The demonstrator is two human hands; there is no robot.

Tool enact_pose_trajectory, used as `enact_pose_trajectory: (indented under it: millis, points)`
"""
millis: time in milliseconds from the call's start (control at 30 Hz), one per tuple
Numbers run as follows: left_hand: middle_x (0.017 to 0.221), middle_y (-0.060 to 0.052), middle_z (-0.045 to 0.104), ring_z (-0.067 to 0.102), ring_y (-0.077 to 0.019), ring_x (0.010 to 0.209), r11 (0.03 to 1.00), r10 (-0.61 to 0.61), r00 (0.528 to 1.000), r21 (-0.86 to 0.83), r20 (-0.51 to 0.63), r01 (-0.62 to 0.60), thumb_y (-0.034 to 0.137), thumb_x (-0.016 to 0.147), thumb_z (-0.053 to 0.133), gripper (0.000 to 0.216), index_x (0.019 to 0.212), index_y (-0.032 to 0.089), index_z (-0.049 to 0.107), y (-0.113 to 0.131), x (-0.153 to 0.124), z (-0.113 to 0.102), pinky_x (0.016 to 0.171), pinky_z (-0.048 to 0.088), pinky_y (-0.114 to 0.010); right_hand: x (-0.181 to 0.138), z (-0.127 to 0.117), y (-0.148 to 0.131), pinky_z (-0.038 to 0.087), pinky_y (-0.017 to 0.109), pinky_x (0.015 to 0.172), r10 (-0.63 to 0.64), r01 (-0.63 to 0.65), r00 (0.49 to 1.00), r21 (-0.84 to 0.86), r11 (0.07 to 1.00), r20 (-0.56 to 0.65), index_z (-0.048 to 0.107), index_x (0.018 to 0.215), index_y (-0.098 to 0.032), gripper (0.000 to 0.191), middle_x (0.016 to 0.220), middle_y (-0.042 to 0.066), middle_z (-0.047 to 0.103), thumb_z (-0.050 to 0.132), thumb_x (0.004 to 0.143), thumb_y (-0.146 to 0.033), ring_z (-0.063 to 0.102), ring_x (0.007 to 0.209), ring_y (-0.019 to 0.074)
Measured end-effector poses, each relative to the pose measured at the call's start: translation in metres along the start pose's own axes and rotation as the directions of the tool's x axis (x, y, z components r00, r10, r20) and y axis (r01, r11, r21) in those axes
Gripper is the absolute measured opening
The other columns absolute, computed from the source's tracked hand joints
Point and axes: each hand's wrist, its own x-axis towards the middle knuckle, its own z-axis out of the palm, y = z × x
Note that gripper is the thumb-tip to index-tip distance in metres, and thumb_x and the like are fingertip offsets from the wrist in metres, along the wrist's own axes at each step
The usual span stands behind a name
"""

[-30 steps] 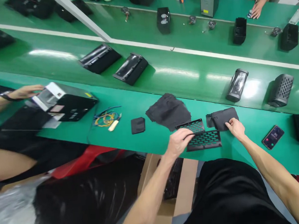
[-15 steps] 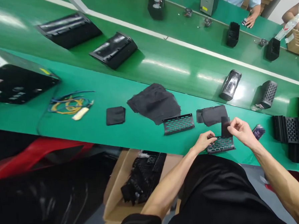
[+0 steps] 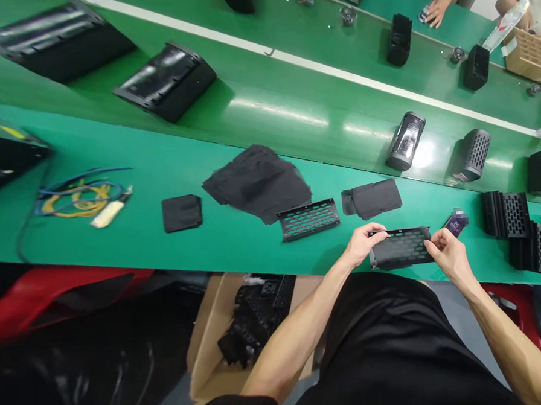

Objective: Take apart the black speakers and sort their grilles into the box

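A black perforated grille panel (image 3: 400,248) with a dark fabric piece laid on it is held at the near edge of the green bench (image 3: 236,240). My left hand (image 3: 362,243) grips its left end and my right hand (image 3: 446,254) grips its right end, both closed on it. A second grille panel (image 3: 308,218) lies flat on the bench to the left. A folded stack of black fabric (image 3: 372,198) lies just beyond my hands, and a larger heap of fabric sheets (image 3: 257,183) lies further left.
A phone (image 3: 456,222) lies right of my hands, stacked grilles (image 3: 516,223) beyond it. Speaker bodies (image 3: 406,141) ride the conveyor behind. A cardboard box of black parts (image 3: 254,324) stands under the bench. Coloured wires (image 3: 77,197) and a small black pad (image 3: 181,212) lie left. Other people's hands (image 3: 433,11) work across.
My right hand has brought the fabric piece down onto the grille and now holds its right end. The view has swung right; the person at the left has gone out of sight.
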Motion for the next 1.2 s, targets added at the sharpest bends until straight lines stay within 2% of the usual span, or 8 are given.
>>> enact_pose_trajectory:
  millis: [133,233,400,467,567,800,967,1200]
  points:
    - [0.087,-0.005,0.077,0.068,-0.0197,0.078,1.0,-0.03,1.0,-0.007,-0.005,0.03,0.066,0.06,0.096,0.06,0.091,0.017,0.078,0.01,-0.004,0.004,0.07,0.049,-0.029,-0.011,0.0,0.009,0.048,0.034,0.07,0.049,-0.043,0.992,0.056,0.998,-0.114,0.058,0.093,-0.027,0.042,0.078,0.001,0.067,0.077,0.084,-0.064,0.059,0.07,0.0209]
    - [0.086,-0.004,0.077,0.065,-0.0179,0.075,0.999,-0.05,0.999,0.013,0.002,0.05,0.066,0.06,0.096,0.06,0.09,0.017,0.078,0.018,-0.008,0.008,0.068,0.047,-0.027,-0.011,-0.006,0.01,0.052,0.035,0.074,0.127,-0.11,0.986,0.145,0.983,-0.11,0.062,0.11,-0.026,0.058,0.094,0.005,0.072,0.088,0.073,-0.062,0.062,0.079,0.0228]
    - [0.087,-0.004,0.075,0.064,-0.0173,0.075,0.996,-0.084,0.994,0.04,0.063,0.082,0.066,0.064,0.095,0.061,0.095,0.017,0.078,0.037,-0.018,0.01,0.069,0.05,-0.028,-0.006,-0.018,0.003,0.051,0.031,0.067,0.296,-0.433,0.894,0.479,0.764,0.336,0.066,0.087,-0.022,0.061,0.081,0.002,0.07,0.094,0.063,-0.071,0.06,0.07,0.0182]
    - [0.097,-0.007,0.077,0.068,-0.0193,0.082,0.994,-0.108,0.988,-0.007,0.107,0.109,0.062,0.066,0.096,0.065,0.108,0.017,0.076,0.046,-0.025,0.007,0.075,0.054,-0.03,-0.007,-0.018,0.0,0.046,0.027,0.061,0.299,-0.49,0.863,0.529,0.693,0.408,0.062,0.075,-0.021,0.062,0.068,-0.002,0.063,0.097,0.06,-0.07,0.053,0.06,0.0136]
    - [0.108,-0.009,0.077,0.072,-0.0223,0.095,0.996,-0.087,0.99,-0.009,0.109,0.089,0.049,0.065,0.099,0.07,0.122,0.019,0.071,0.058,-0.037,0.0,0.084,0.056,-0.031,-0.011,-0.014,-0.004,0.046,0.027,0.059,0.284,-0.502,0.857,0.573,0.647,0.43,0.061,0.073,-0.021,0.06,0.065,-0.003,0.063,0.1,0.059,-0.065,0.052,0.056,0.0128]
    - [0.089,-0.003,0.07,0.063,-0.0158,0.076,0.994,-0.045,0.998,0.097,0.038,0.042,0.05,0.079,0.088,0.055,0.12,0.016,0.074,0.078,-0.051,-0.007,0.073,0.051,-0.026,-0.022,-0.01,-0.014,0.048,0.026,0.051,0.235,-0.542,0.823,0.595,0.594,0.517,0.064,0.09,-0.024,0.056,0.071,-0.003,0.07,0.103,0.061,-0.054,0.061,0.057,0.0153]
    - [0.082,-0.002,0.069,0.061,-0.0159,0.069,0.984,-0.029,0.999,0.174,0.034,0.022,0.056,0.086,0.08,0.057,0.126,0.016,0.073,0.084,-0.051,-0.01,0.068,0.05,-0.027,-0.019,-0.011,-0.013,0.04,0.022,0.045,0.247,-0.504,0.851,0.587,0.633,0.464,0.054,0.079,-0.024,0.06,0.054,-0.008,0.053,0.097,0.067,-0.065,0.046,0.046,0.0096]
    - [0.068,0.002,0.061,0.054,-0.0136,0.057,0.976,-0.036,0.999,0.216,0.008,0.033,0.057,0.09,0.078,0.059,0.132,0.015,0.072,0.08,-0.054,-0.014,0.058,0.045,-0.025,-0.021,-0.009,-0.012,0.044,0.023,0.045,0.239,-0.452,0.881,0.575,0.682,0.409,0.052,0.079,-0.024,0.063,0.055,-0.008,0.057,0.094,0.068,-0.07,0.053,0.046,0.0116]
